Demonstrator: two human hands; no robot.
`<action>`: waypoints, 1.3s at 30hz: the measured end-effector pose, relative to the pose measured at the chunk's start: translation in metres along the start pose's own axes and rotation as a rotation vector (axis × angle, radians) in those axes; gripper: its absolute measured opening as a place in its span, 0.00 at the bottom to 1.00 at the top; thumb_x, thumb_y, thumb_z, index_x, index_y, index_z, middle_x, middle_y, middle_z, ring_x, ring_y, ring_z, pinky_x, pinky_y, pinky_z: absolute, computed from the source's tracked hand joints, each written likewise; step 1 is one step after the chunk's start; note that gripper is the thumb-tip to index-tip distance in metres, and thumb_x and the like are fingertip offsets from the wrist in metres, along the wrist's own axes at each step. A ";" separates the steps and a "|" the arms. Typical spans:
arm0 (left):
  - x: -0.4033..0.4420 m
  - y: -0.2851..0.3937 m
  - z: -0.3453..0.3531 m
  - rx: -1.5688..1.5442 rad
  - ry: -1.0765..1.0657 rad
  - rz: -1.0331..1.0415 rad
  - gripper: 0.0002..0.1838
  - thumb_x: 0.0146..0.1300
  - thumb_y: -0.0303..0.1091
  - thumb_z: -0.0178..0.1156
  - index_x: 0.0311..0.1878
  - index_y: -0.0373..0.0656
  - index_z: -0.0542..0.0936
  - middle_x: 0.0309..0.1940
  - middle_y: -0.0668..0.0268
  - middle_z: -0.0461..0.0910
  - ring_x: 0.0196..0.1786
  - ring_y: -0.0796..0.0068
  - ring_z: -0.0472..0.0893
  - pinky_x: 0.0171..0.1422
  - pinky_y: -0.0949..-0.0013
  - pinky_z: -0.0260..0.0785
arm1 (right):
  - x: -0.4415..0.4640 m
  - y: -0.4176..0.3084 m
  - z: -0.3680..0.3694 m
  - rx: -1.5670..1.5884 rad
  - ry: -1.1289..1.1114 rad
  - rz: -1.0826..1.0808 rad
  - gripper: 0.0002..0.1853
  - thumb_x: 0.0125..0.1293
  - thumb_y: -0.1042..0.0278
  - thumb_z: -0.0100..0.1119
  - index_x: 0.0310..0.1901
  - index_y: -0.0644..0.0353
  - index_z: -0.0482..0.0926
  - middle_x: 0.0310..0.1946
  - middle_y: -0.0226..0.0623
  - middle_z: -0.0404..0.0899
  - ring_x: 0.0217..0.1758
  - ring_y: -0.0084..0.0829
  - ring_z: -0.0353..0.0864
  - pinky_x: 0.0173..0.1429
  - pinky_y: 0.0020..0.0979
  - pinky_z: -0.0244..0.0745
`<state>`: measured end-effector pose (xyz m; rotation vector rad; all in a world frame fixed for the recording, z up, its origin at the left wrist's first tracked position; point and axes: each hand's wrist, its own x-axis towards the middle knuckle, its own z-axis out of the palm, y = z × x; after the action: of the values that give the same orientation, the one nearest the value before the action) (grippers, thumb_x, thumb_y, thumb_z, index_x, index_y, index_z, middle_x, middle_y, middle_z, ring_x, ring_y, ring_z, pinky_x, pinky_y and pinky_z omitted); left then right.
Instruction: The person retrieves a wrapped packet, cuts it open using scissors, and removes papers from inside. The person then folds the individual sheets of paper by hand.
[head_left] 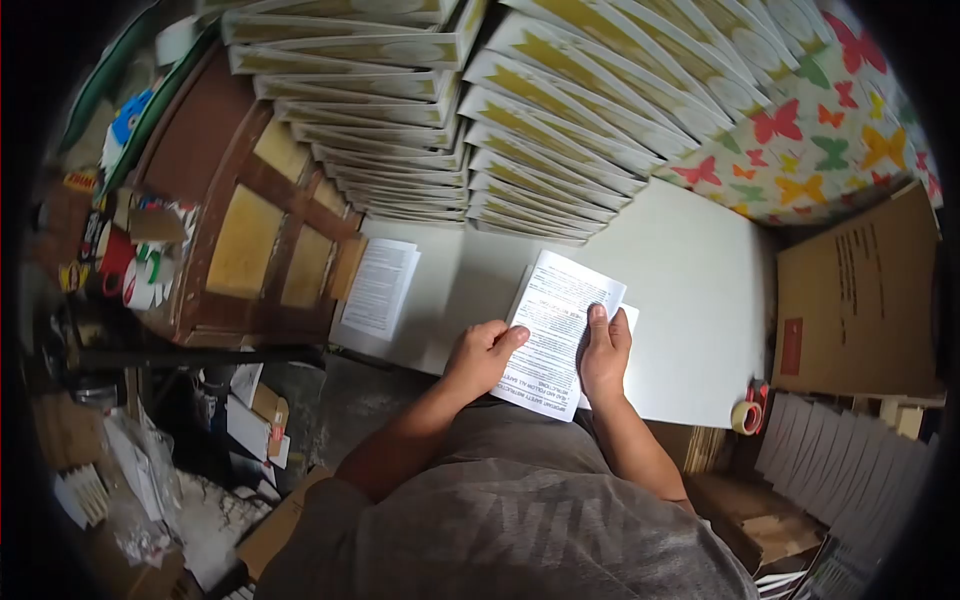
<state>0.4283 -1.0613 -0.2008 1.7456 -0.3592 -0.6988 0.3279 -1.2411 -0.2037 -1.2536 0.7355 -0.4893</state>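
Observation:
Printed sheets [555, 330] with dense text are held between my two hands at the table's front edge. My left hand [488, 355] grips their left side, thumb on top and fingers curled. On the right side, my right hand [606, 350] holds them with its thumb on the page and its fingers mostly beneath. More white paper shows from under the right edge of the top sheet. Another stack of printed sheets [378, 288] lies on the white table [690, 260] at the left.
Tall stacks of folded white and gold boxes [560, 130] stand at the back. A cardboard box [860, 290] is at the right, with a tape roll [746, 417] near the table's corner. A brown wooden panel [240, 230] borders the left side.

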 end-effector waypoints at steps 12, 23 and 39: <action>-0.043 -0.049 -0.072 -0.023 0.029 -0.140 0.19 0.74 0.43 0.66 0.38 0.31 0.84 0.25 0.61 0.81 0.26 0.72 0.76 0.32 0.66 0.71 | 0.017 0.051 0.061 0.169 -0.174 0.030 0.13 0.88 0.61 0.47 0.54 0.65 0.71 0.47 0.42 0.79 0.50 0.28 0.79 0.62 0.31 0.75; -0.020 -0.128 -0.213 -0.109 0.469 -0.267 0.12 0.75 0.35 0.65 0.49 0.34 0.87 0.33 0.65 0.85 0.30 0.77 0.78 0.38 0.74 0.74 | 0.041 0.066 0.147 0.020 -0.316 0.404 0.16 0.83 0.64 0.56 0.62 0.65 0.71 0.52 0.46 0.79 0.54 0.38 0.79 0.62 0.38 0.78; 0.054 -0.147 0.024 0.744 0.095 -0.028 0.30 0.65 0.36 0.68 0.70 0.39 0.76 0.60 0.51 0.79 0.62 0.48 0.79 0.70 0.53 0.72 | 0.001 0.127 -0.115 -1.041 0.275 0.312 0.40 0.65 0.59 0.73 0.73 0.71 0.68 0.62 0.63 0.73 0.61 0.60 0.79 0.69 0.49 0.77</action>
<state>0.4386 -1.0679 -0.3584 2.4783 -0.5778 -0.5266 0.2372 -1.2854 -0.3420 -1.9929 1.4957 0.0250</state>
